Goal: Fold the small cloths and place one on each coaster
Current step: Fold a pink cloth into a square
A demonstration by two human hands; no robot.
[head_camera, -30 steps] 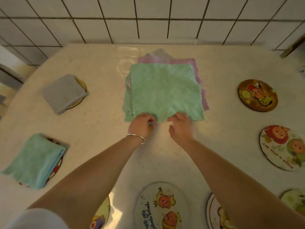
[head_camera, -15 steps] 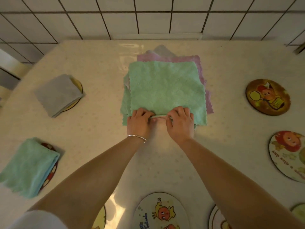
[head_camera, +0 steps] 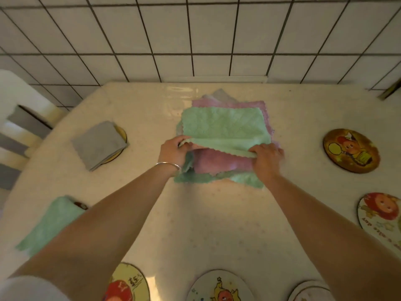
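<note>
Cream table [head_camera: 217, 224] with cloth pile [head_camera: 227, 170], round coasters [head_camera: 351, 150], two under folded cloths [head_camera: 98, 144]

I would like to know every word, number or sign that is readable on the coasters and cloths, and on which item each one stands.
"a nice day": partly readable along the rim of the coaster at the right edge; letters before it are cut off or blurred.
Handwritten-style characters on the yellow coaster at the bottom left: too blurred to read.
No text can be seen on the other coasters or the cloths.
</note>
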